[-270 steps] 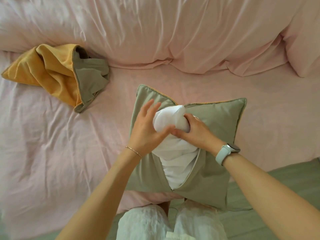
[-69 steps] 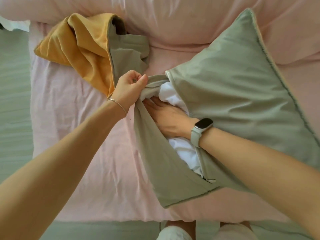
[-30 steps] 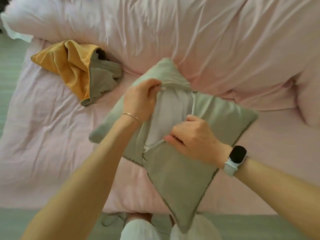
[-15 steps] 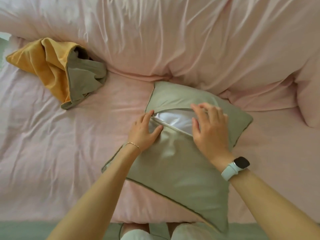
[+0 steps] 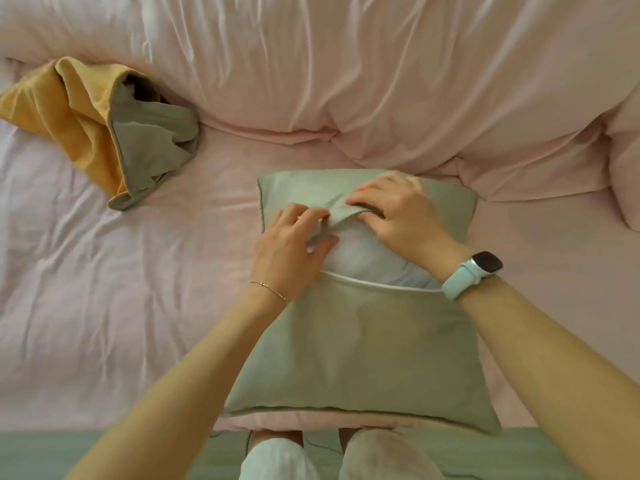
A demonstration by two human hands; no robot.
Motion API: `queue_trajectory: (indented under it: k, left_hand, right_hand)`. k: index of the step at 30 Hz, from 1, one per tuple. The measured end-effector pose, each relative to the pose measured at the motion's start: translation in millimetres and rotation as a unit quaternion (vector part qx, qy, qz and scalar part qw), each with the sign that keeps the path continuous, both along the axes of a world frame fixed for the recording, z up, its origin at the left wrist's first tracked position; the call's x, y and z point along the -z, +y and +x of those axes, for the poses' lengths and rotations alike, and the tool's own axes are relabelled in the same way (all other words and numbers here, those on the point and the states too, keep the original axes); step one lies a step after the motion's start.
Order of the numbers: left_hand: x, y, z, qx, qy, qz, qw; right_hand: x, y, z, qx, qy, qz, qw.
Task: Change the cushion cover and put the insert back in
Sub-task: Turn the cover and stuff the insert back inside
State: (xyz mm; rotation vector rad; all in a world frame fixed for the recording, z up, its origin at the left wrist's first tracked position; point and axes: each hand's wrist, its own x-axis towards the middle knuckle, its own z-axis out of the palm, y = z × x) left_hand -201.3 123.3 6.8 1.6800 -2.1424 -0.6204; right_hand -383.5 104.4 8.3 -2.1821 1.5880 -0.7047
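- A yellow-and-grey cover (image 5: 100, 129) lay crumpled at the far left of the pink bed (image 5: 104, 289).
- The left hand (image 5: 291, 251) pinched the green cover (image 5: 356, 358) at its opening.
- The white insert (image 5: 363, 261) showed through the gap, inside the cover.
- The right hand (image 5: 398, 213) gripped the upper flap.

We see soft, even daylight, bright across the pink duvet (image 5: 346, 64) at the far edge of the bed, where the folds carry a mild sheen but no hard glare. Shadows are faint and diffuse, gathering under the 2 hands and in the creases. The wide-angle lens bows the picture toward its corners, and the forearms at the bottom edge look stretched. Focus is slightly soft throughout, with fine fabric texture smeared
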Motion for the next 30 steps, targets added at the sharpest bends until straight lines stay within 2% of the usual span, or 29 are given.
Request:
queue_trajectory:
  k: [2,4,6,8,10,12,14,16,17,21,23,25,30]
  left_hand:
    - [12,-13,0,-0.013,-0.029,0.035,0.999]
    - [13,-33,9,-0.019,0.011,0.083,0.996]
    - [4,-55,15,-0.012,0.066,0.194,0.979]
    - [-6,-71,18,0.009,0.094,0.285,0.954]
    - [-11,-78,19,0.006,0.095,0.319,0.943]
    - [-11,-80,17,-0.013,0.103,0.316,0.943]
    - [-9,-79,13,-0.026,0.105,0.276,0.955]
    - [-8,-79,9,-0.059,0.110,0.234,0.964]
    - [-8,-81,8,-0.079,0.106,0.217,0.967]
    - [-6,-91,8,-0.150,0.090,0.216,0.961]
    - [-4,-91,6,-0.158,0.089,0.234,0.955]
    - [-1,-85,1,-0.159,0.097,0.256,0.949]
    - [-12,-69,-6,-0.161,0.224,0.334,0.901]
  right_hand:
    - [-3,9,19,0.044,-0.036,-0.052,0.997]
    - [-8,22,40,0.057,-0.095,-0.086,0.990]
    - [-4,32,60,0.037,-0.106,-0.078,0.991]
    - [11,39,74,0.020,-0.024,-0.047,0.998]
    - [23,39,81,0.015,0.070,0.005,0.997]
    - [30,34,84,0.039,0.119,0.053,0.991]
    - [29,26,87,0.055,0.167,0.095,0.980]
    - [24,19,85,0.039,0.235,0.141,0.961]
    - [23,18,83,0.028,0.237,0.166,0.957]
    - [19,45,71,0.022,0.170,0.148,0.974]
    - [13,64,61,0.035,0.106,0.129,0.985]
    - [12,81,52,0.025,0.087,0.109,0.990]
    - [-6,88,47,-0.003,0.085,0.043,0.995]
